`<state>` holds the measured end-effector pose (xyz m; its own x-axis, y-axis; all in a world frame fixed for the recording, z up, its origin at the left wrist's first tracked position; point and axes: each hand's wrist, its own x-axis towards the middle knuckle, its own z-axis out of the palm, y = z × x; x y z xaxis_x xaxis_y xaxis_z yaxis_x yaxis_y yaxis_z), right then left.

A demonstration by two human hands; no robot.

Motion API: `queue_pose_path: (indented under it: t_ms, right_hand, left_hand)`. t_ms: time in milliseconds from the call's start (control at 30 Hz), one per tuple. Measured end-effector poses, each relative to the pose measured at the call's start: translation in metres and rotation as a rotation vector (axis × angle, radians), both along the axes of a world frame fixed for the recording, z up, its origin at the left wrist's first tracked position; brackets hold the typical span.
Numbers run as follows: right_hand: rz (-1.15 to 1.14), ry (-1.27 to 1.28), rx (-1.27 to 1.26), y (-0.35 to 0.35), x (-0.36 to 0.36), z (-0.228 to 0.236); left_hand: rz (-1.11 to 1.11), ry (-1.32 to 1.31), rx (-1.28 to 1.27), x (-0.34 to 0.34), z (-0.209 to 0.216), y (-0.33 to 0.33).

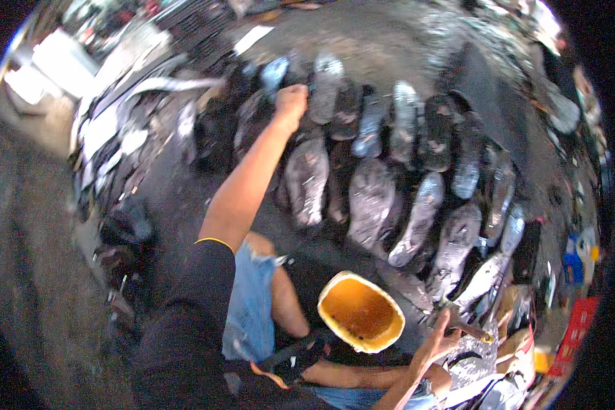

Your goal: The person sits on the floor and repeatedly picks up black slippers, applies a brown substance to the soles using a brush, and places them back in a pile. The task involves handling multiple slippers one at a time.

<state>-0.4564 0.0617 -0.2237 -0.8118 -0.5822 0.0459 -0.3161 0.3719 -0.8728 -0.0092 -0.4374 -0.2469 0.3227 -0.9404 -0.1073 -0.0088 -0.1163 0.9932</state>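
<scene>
My left arm reaches far out, and my left hand [292,108] is closed among the far row of shoe soles [326,85]. Anything in its fingers is hidden. At the lower right, my right hand [444,339] is closed on a short brown brush-like tool [473,331] with a yellowish tip; blur hides its exact kind. Just below the tool lies a shiny grey piece [477,354]. Between my legs stands a white-rimmed tub [328,326] with amber, glue-like liquid [362,307] in it.
Several grey, wet-looking soles [372,198] lie in rows across the dark ground ahead. Scraps and strips [116,130] are heaped at the left. Dark lumps [126,222] sit by my left side. A red printed piece [572,335] and blue-yellow packaging [577,256] are at the right.
</scene>
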Motion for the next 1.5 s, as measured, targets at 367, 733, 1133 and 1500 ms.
queue_pose_path:
  t_ms: [367, 733, 1133, 1500]
  right_hand:
    - [-0.072, 0.202, -0.021, 0.034, 0.011, 0.038]
    - [0.625, 0.463, 0.041, 0.029, 0.100, 0.065]
    - [0.190, 0.188, -0.036, 0.076, 0.041, 0.056]
    - [0.239, -0.376, -0.444, 0.034, 0.083, 0.117]
  left_hand:
    - [0.320, -1.162, 0.322, 0.233, 0.031, 0.552]
    - [0.263, -1.121, 0.536, 0.363, -0.042, 0.654]
    - [-0.520, -1.113, -0.213, 0.022, 0.079, 0.552]
    - [-0.578, 1.105, 0.319, -0.048, 0.090, 0.515]
